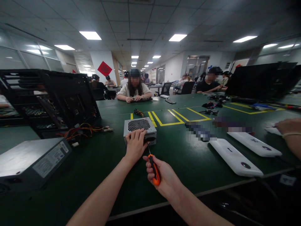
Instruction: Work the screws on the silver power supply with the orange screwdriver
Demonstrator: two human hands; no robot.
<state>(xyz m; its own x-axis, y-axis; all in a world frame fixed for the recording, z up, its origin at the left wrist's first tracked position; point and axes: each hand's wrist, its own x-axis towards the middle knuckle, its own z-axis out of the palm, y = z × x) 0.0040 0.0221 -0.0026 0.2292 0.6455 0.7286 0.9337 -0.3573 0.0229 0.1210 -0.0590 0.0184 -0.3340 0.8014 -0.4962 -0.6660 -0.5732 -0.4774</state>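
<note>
A grey computer power supply (138, 123) with a honeycomb vent on top sits on the green table in front of me. My left hand (136, 142) grips its near side, fingers laid over the top edge and the thumb by the front. Wrapped in my right hand (162, 175) is a screwdriver (154, 169) with an orange and black handle. Its shaft points up and away, the tip reaching the lower front of the power supply beside my left fingers. Whether the tip sits in a screw is too small to tell.
On the left stand an open black computer case (58, 100) and a larger power supply (35, 160), with cables (82, 131) between. White power banks (235, 157) lie right, near another person's hand (289, 128). Across the table a person (134, 89) works. Yellow tape (169, 124) marks the tabletop.
</note>
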